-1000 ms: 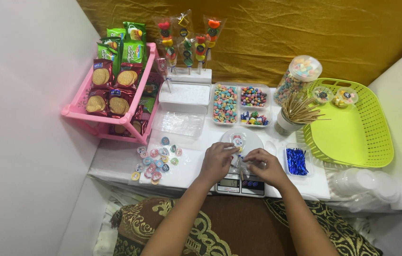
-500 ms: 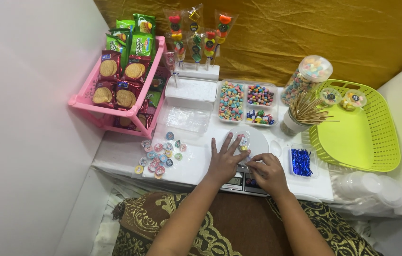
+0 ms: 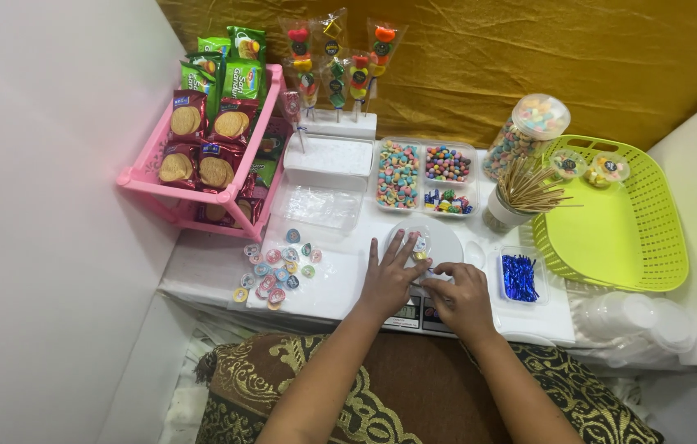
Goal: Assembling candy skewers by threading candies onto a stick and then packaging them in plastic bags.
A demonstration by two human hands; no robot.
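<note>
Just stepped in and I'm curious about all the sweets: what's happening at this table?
A person sits at a white table with both hands on a small kitchen scale. The left hand lies flat, fingers spread over a small clear cup of sweets on the scale's round plate. The right hand rests beside it, fingertips at the plate's edge. Loose wrapped candies, a divided sweets tray and a green basket surround them.

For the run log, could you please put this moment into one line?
left hand: flat on scale plate, by small candy cup | right hand: fingertips at cup | round stickers: left
</note>
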